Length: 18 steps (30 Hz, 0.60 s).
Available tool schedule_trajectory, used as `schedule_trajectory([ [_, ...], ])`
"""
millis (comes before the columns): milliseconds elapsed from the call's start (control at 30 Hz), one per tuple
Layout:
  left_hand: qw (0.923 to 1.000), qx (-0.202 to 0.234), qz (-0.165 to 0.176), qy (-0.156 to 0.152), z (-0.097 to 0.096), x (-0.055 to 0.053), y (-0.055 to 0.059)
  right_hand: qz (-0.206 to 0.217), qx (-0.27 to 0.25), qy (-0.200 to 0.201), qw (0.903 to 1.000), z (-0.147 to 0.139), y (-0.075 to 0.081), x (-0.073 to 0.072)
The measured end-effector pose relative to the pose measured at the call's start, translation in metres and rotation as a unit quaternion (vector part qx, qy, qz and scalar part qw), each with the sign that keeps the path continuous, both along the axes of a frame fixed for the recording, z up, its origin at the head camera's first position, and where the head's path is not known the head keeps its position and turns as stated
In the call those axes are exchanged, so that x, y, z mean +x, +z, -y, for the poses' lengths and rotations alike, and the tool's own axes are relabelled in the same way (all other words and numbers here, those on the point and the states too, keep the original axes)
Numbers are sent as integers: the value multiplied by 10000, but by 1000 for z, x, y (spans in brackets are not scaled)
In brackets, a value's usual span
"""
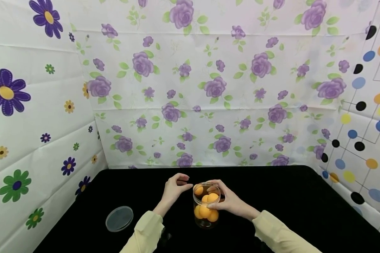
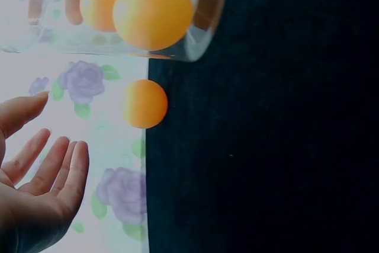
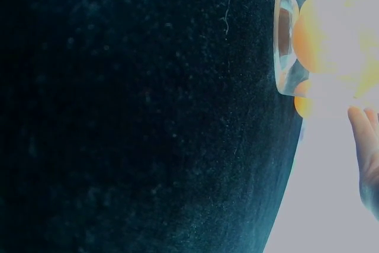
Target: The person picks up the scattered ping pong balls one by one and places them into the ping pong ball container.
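Observation:
A clear jar [image 1: 206, 222] holding several orange ping-pong balls [image 1: 204, 211] stands upright and uncovered on the black table. My right hand [image 1: 234, 203] grips its upper right side, thumb in front and fingers behind; in the right wrist view the hand [image 3: 368, 158] reaches in from the right edge. Left of the rim, my left hand [image 1: 175, 189] is held with loosely bent fingers and nothing in them. The left wrist view shows that hand [image 2: 44, 188] apart from the jar [image 2: 192, 45]. One loose orange ball [image 2: 146, 103] lies outside, behind the jar.
A round translucent lid [image 1: 119, 218] lies on the table at the left. The black tabletop [image 1: 288, 196] ends at a flowered backdrop [image 1: 215, 105], with patterned sheets on both sides.

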<state>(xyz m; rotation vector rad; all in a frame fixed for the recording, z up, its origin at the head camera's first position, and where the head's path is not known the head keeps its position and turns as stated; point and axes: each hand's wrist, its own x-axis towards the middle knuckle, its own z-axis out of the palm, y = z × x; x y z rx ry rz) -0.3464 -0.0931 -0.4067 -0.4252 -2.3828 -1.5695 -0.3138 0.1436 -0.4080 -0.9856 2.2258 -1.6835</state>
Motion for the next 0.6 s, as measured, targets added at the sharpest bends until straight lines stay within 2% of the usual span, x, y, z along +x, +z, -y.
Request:
schedule_trajectory([
  [133, 10000, -14, -55, -33, 0, -3, -6, 34, 16, 13, 10000, 0, 4, 2],
  [267, 10000, -11, 6, -14, -1, -5, -8, 12, 0, -45, 10000, -2, -11, -9],
  [333, 10000, -27, 8, 3, -2, -6, -10, 8, -17, -59, 10000, -2, -12, -10],
  [600, 9999, -100, -6, 99, -5, -13, -18, 90, 25, 4, 10000, 2, 11, 8],
])
